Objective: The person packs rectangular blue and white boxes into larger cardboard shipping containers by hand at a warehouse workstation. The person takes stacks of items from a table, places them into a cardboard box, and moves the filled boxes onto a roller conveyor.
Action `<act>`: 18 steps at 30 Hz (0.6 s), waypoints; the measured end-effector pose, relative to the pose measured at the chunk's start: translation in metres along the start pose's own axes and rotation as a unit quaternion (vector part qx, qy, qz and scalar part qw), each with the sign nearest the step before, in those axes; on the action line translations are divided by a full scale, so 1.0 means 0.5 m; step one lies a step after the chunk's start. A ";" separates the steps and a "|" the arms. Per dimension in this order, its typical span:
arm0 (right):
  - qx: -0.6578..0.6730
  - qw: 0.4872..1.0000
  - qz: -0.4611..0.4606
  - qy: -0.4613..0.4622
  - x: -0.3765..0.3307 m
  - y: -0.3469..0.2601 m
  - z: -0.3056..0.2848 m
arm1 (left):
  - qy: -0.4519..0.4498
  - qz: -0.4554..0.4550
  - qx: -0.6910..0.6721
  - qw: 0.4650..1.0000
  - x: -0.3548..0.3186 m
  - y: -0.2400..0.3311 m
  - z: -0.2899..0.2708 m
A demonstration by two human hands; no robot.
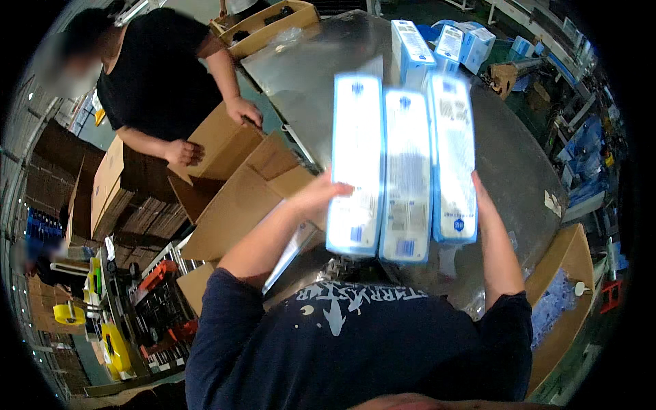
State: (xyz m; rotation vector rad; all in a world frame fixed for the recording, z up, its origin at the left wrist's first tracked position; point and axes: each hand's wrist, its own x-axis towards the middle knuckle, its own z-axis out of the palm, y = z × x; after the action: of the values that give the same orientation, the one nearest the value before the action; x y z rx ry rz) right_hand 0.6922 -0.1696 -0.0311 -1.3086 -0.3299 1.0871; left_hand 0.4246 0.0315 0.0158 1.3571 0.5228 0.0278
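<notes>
I hold three long white-and-blue boxes (404, 171) side by side, pressed together between my hands, above the grey metal table (519, 171). My left hand (321, 193) presses against the left box's side. My right hand (480, 197) presses against the right box's side; its fingers are mostly hidden behind the box. The boxes are blurred by motion.
A person in a black shirt (154, 75) at the upper left handles an open cardboard box (225, 147). A larger open carton (239, 205) lies to my left. More white-and-blue boxes (437, 44) stand at the table's far end. Flat cardboard stacks (116, 198) and tape rolls (68, 313) sit left.
</notes>
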 end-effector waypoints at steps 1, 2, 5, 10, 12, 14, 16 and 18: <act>-0.002 1.000 -0.023 0.002 -0.015 -0.026 0.037 | 0.036 0.078 0.058 0.995 -0.011 0.007 -0.046; 0.012 0.997 -0.069 -0.029 -0.029 -0.039 0.069 | 0.062 0.174 0.114 0.976 -0.043 0.043 -0.086; -0.074 0.984 -0.078 -0.143 -0.103 -0.053 0.209 | 0.130 0.149 0.306 0.931 -0.240 0.234 -0.181; -0.651 0.651 -0.119 -0.371 -0.267 0.000 0.408 | 0.151 0.097 0.085 0.980 -0.500 0.256 -0.266; -0.527 0.640 -0.183 -0.528 -0.263 -0.006 0.402 | 0.242 0.053 0.032 0.968 -0.542 0.103 -0.287; -0.444 0.680 -0.241 -0.531 -0.286 -0.052 0.434 | 0.292 -0.112 0.258 0.914 -0.534 -0.069 -0.305; -0.309 0.773 -0.357 -0.423 -0.325 -0.119 0.476 | 0.208 -0.181 0.572 0.773 -0.504 -0.197 -0.259; -0.223 0.759 -0.468 -0.394 -0.387 -0.167 0.504 | 0.241 -0.114 0.639 0.722 -0.475 -0.351 -0.234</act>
State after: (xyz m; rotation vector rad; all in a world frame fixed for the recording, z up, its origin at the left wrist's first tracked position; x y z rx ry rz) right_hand 0.4470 -0.1588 0.1874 -0.7752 -1.7695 0.6073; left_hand 0.1222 0.0238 -0.0804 2.6658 1.2843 -0.2347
